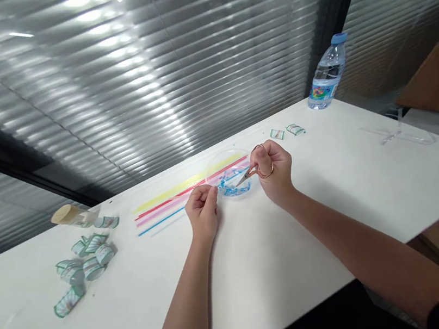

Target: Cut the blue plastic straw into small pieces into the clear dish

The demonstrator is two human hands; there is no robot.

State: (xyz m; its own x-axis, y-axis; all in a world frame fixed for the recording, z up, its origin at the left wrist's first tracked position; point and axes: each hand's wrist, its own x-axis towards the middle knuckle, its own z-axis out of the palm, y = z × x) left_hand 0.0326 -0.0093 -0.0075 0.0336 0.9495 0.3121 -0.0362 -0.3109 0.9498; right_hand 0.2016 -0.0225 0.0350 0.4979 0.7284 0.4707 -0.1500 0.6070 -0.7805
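Note:
My right hand (pixel 277 172) grips a small pair of scissors (pixel 245 177) by the gold-coloured finger loops, the blades pointing down and left over a clear round bowl (pixel 208 173). Many small blue cut pieces (pixel 229 188) lie in the bowl. At the bowl's left edge my left hand (pixel 203 208) is closed in a pinch; what its fingertips hold is too small to make out. Thin coloured sticks or straws lie side by side behind and left of that hand: yellow ones (pixel 166 193), red ones (pixel 159 205), pink ones (pixel 156 215) and a blue one (pixel 162 222).
Several green-and-white printed wraps or small cups (pixel 93 267) sit on the white table (pixel 252 275) at left, near a container with a tan lid (pixel 66 214). Two more printed pieces (pixel 295 129) lie behind my right hand. A water bottle (pixel 326 77) stands at the far corner; clear plastic (pixel 399 135) lies right.

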